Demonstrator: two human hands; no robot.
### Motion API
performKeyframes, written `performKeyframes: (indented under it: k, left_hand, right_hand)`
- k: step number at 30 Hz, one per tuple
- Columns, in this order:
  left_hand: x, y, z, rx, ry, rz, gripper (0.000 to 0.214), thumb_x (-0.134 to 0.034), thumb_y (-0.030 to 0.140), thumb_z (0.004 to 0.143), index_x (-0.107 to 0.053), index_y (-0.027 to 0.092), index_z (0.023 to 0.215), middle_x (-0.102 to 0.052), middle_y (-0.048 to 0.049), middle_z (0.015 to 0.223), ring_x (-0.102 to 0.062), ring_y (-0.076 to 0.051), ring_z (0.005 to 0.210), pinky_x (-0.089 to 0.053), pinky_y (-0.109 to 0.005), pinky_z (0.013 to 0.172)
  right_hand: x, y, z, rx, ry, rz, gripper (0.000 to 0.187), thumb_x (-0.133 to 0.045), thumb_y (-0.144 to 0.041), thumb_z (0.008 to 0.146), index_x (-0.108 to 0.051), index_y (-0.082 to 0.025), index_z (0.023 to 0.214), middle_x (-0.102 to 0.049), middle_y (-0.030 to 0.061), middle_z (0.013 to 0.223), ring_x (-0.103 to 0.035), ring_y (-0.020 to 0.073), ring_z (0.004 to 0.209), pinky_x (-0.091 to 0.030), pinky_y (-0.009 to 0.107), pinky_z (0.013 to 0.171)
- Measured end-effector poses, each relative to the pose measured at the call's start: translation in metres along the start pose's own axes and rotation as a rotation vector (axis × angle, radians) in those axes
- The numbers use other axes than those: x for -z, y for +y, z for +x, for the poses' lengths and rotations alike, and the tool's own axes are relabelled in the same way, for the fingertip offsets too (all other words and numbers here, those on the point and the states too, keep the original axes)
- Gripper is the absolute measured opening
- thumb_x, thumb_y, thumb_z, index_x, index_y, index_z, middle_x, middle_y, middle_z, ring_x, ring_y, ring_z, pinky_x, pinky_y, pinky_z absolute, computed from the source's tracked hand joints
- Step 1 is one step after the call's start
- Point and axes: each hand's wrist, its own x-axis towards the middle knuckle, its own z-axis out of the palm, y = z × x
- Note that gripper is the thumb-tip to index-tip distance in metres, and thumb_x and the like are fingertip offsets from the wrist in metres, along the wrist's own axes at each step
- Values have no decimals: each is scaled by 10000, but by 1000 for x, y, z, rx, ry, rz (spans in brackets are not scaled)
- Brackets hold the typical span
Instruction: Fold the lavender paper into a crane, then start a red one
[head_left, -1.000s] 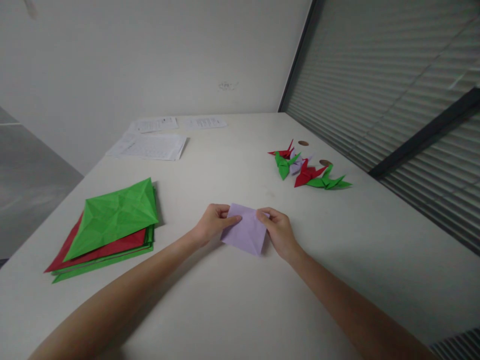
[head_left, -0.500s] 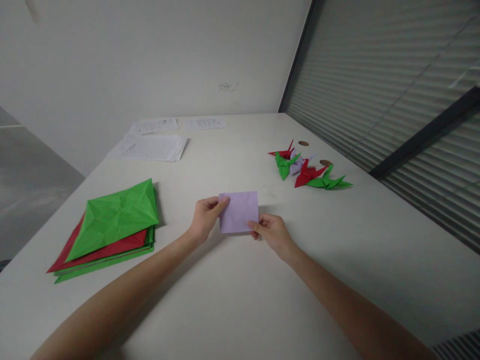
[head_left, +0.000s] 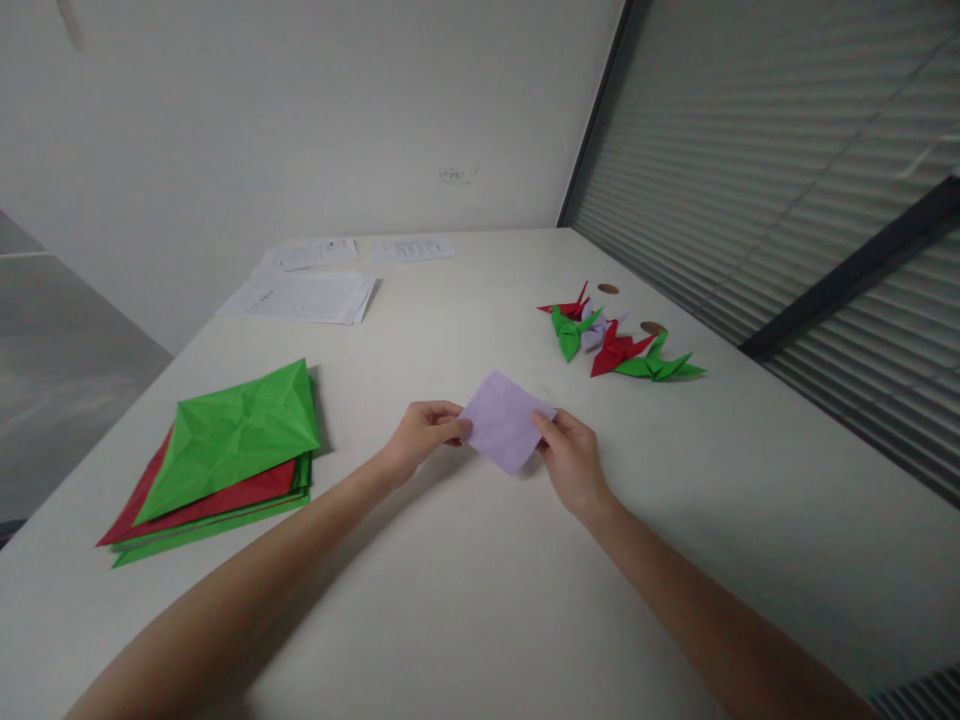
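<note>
A square of light purple paper is held just over the white table, turned so its corners point up, down and to the sides. My left hand pinches its left corner, thumb on top. At the right corner, my right hand grips it between thumb and fingers, the thumb lying on the face of the sheet. Faint creases show on the paper. Whether it is a single layer or folded, I cannot tell.
To the left lies a stack of green and red paper. Several folded paper cranes in red, green and purple sit at the right, near two round holes in the table. Printed sheets lie farther back. Window blinds border the right side.
The purple paper has turned from edge-on square to a diamond and shifted slightly right. My hands have moved to its left and right corners.
</note>
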Motion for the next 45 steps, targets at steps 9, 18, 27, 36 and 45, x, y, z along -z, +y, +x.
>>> performKeyframes:
  k: [9,18,27,36,45]
  left_hand:
    - [-2,-10,4,-16,60,-55,348,-855,429,578,-716,128,683,-700,-45,674,-613,-129,632,-503,-264,654]
    - [-9,-14,0,-9,35,0,361,-875,391,544,-621,141,601,-650,-7,582,-575,-106,548,-454,-241,584]
    - [-30,-22,-13,-19,38,-138,376,-872,408,556,-649,128,672,-684,-35,661,-630,-136,623,-508,-275,658]
    - [-25,-18,-9,-13,25,-47,396,-864,446,560,-634,131,626,-642,-17,563,-579,-113,530,-465,-253,575]
    - [-15,-24,-3,3,73,-85,403,-877,431,540,-589,154,592,-635,-1,544,-596,-120,541,-461,-243,572]
  right_hand:
    - [-3,-3,-5,-77,-150,-205,379,-753,-533,666,-662,-166,652,-600,4,577,-498,133,553,-386,277,549]
    - [2,6,0,-23,-118,-138,363,-732,-508,717,-620,-175,624,-557,-9,585,-467,119,577,-367,271,575]
    - [-15,-2,-17,-98,-244,-211,358,-779,-485,615,-591,-184,567,-555,-2,564,-456,128,565,-371,288,552]
    - [-8,-6,-10,-82,-95,-260,381,-789,-478,583,-549,-187,520,-498,-26,502,-402,107,501,-308,275,502]
    - [2,-4,3,6,-62,-145,374,-781,-478,634,-553,-198,538,-509,-37,500,-434,108,524,-351,268,559]
